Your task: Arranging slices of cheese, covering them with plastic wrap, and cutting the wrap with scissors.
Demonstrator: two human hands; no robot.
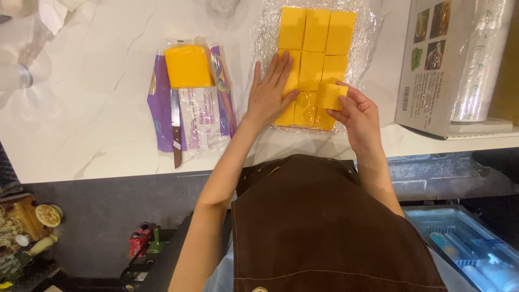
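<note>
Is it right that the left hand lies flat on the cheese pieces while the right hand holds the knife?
Not quite. In the head view the left hand lies flat on the cheese pieces, but the right hand holds a cheese piece; the knife lies untouched on the wrapper.

A white marble-look counter [81, 108] with faint grey veins fills the upper part of the view, brightly and evenly lit from above. Its front edge runs across the middle, with a dark grey cabinet front [108, 211] below it. At the lower left, a wooden shelf [24, 221] holds small jars and trinkets. At the lower right sits what may be an open chest freezer [470, 243], glowing pale blue inside. A dim, dark floor lies beneath.
</note>
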